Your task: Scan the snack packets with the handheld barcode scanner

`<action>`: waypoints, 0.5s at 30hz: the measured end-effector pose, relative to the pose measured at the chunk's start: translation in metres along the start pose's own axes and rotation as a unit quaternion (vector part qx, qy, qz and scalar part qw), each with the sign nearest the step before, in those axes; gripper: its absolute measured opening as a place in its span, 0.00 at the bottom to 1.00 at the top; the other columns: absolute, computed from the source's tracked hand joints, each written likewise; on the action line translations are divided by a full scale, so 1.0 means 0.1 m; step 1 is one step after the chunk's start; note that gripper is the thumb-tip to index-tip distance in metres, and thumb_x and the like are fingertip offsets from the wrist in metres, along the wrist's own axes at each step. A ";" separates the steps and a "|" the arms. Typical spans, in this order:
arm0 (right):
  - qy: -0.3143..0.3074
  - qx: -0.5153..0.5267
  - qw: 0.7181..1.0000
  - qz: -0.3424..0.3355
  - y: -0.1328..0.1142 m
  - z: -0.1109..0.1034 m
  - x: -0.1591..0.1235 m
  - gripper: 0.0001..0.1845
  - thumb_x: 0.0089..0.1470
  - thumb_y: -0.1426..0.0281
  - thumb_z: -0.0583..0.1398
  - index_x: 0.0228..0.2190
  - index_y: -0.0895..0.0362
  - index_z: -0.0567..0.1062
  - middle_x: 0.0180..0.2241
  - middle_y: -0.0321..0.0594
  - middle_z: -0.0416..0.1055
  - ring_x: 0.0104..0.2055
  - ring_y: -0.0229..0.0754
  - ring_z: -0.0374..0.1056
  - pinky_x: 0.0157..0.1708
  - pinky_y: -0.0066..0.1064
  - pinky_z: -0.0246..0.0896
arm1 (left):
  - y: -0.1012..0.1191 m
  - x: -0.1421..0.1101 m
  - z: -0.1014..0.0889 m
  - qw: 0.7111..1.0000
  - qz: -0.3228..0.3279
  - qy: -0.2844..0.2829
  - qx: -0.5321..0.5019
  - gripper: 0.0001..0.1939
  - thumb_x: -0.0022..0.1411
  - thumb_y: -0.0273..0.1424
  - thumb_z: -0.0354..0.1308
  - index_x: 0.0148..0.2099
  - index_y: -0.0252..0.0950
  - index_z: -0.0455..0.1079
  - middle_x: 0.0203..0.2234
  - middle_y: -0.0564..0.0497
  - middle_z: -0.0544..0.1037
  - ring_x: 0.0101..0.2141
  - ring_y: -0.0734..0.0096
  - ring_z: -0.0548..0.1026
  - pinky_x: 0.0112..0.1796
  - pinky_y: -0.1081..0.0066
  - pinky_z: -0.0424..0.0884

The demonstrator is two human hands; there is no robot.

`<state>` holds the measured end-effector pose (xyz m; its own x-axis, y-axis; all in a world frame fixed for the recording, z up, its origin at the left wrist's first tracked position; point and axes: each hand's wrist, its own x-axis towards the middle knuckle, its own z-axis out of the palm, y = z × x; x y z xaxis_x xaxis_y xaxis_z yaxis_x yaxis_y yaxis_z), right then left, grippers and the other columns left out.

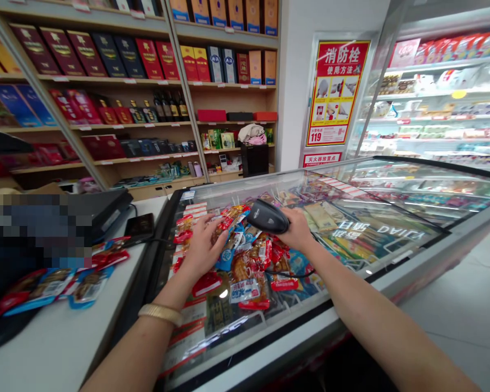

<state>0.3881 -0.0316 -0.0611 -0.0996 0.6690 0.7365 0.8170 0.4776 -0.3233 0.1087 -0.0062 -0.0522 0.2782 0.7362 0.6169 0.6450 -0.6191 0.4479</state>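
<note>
My right hand (297, 231) is wrapped around the handle of a black barcode scanner (268, 216), whose head points left. From the scanner a dark cord runs down over the packets. My left hand (204, 245), with a gold bracelet (160, 313) at its wrist, has its fingers and thumb around a red and yellow snack packet (236, 214) just left of the scanner head. Below both hands, a pile of red and blue snack packets (247, 267) lies on the glass top of a chest freezer (224, 340).
More snack packets (90, 284) lie on the white counter (77, 332) at left, beside a dark phone-like device (139, 227). Wooden shelves (122, 81) with boxes and bottles line the back. A lit display fridge (445, 103) stands at right, near a red fire-hydrant poster (338, 92).
</note>
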 end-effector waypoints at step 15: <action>-0.002 0.004 1.000 -0.020 0.04 0.05 -0.03 0.18 0.47 0.59 0.66 0.40 0.54 0.79 0.36 0.43 0.81 0.38 0.47 0.74 0.37 0.35 0.52 | -1.22 0.05 -1.61 0.859 -0.395 -0.015 0.324 0.17 0.40 0.37 0.63 0.35 0.35 0.71 0.40 0.33 0.78 0.47 0.30 0.75 0.45 0.38 0.68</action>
<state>0.3891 -0.0284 -0.0675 -0.1341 0.6515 0.7467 0.8079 0.5082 -0.2983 -0.0838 0.0290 0.0004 -0.4170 0.8695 0.2648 0.8993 0.3525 0.2590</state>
